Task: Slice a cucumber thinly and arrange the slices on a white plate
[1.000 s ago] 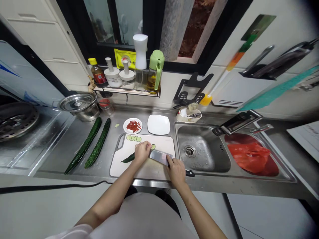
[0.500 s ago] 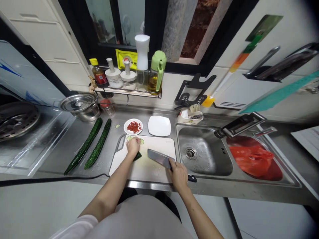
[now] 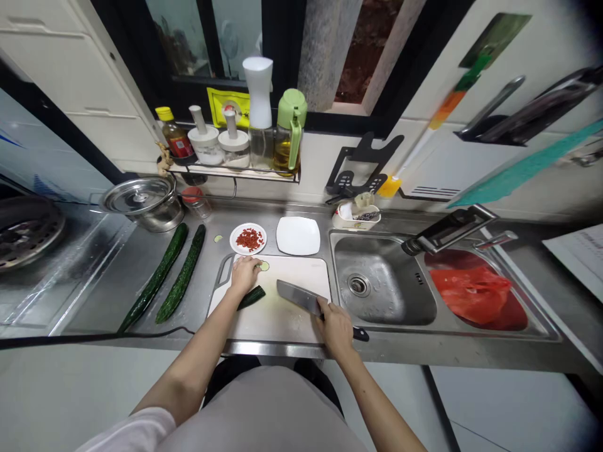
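Note:
My left hand (image 3: 244, 274) rests curled at the far left of the white cutting board (image 3: 282, 314), covering most of the cucumber slices (image 3: 264, 266); whether it grips any is hidden. A dark cucumber stub (image 3: 252, 297) lies on the board just below that hand. My right hand (image 3: 335, 326) is wrapped round the black handle of a cleaver (image 3: 299, 297), whose blade lies low over the middle of the board, pointing up and left.
Two whole cucumbers (image 3: 169, 276) lie left of the board. Behind it stand a small plate of chopped red chili (image 3: 248, 238) and an empty white plate (image 3: 298, 235). A steel sink (image 3: 381, 289) lies to the right, with a red bag (image 3: 471, 295) in the second basin. A pot (image 3: 141, 201) sits far left.
My left hand left the cucumber stub and moved up-left to the slices at the board's far edge. The cleaver lifted off the cutting spot and swung toward the middle.

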A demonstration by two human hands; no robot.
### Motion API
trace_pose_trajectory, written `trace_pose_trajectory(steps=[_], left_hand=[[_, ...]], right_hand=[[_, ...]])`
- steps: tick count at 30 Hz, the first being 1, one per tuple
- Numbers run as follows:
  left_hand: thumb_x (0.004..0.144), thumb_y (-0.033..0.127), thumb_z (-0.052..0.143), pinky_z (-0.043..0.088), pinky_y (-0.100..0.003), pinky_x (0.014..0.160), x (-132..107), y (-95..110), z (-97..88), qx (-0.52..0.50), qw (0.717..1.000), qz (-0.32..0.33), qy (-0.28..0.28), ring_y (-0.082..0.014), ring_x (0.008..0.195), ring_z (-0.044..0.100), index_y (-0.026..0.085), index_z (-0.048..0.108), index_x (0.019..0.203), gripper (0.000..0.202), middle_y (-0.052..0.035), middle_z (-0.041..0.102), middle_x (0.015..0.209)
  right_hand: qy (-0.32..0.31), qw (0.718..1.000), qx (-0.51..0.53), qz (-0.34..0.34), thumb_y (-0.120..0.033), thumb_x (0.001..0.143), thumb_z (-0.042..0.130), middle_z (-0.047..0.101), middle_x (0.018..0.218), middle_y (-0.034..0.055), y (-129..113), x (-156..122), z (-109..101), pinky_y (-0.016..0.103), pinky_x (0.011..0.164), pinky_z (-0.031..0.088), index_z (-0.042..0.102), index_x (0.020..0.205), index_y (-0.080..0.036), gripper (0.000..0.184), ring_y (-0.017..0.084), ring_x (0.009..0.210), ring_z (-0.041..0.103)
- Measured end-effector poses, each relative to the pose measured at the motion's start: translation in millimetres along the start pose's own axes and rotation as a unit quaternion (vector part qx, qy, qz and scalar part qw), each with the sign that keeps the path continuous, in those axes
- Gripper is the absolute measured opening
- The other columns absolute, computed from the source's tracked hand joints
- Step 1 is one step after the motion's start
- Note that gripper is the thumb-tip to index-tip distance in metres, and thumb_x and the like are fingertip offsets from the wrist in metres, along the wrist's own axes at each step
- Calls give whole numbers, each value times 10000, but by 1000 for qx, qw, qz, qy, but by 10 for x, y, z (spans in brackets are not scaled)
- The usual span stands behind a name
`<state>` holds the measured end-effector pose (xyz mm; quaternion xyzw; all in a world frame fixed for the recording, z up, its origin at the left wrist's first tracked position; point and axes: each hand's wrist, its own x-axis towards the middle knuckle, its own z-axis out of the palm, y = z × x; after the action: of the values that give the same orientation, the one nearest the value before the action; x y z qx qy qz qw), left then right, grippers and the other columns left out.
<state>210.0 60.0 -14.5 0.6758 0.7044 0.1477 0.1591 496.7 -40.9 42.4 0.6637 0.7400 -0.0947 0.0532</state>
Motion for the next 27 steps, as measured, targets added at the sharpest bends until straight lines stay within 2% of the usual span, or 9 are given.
trace_pose_trajectory(steps=[9,14,17,23,27], left_hand=[[834,272,584,363,-388,874,17,-25,49,-9,1000,12,7,-265,1007,521,266,706,986,195,-60,669,1008],[821,257,592,369,-389,881,14,-7,60,-27,999,17,28,-261,999,530,253,705,960,179,-69,670,961],[807,266,606,390,-379,854,-22,-19,42,-57,997,-10,59,-257,974,545,241,693,959,178,-66,672,928],[839,296,538,440,-330,736,-284,-178,-24,-135,976,-96,142,-212,795,587,207,662,997,220,-47,665,858],[848,319,516,453,-336,728,-530,-274,-62,-140,978,-66,140,-206,751,589,200,674,954,225,-55,666,856]], right_hand=[[-6,1000,7,1,-262,857,546,660,972,75,-16,15,-21,291,823,357,530,1292,-211,438,213,938,579],[-11,1000,16,1,-270,859,543,663,962,74,-22,29,-8,281,830,359,532,1287,-212,432,208,948,586],[-15,999,33,9,-266,857,534,671,967,67,-39,39,-25,275,823,366,541,1275,-218,421,201,938,595],[-33,992,109,47,-305,877,486,694,990,47,-86,38,-104,253,752,375,603,1180,-249,329,188,909,621],[-45,984,151,84,-367,908,429,708,950,38,-107,49,-126,250,698,369,630,1129,-271,314,189,885,636]])
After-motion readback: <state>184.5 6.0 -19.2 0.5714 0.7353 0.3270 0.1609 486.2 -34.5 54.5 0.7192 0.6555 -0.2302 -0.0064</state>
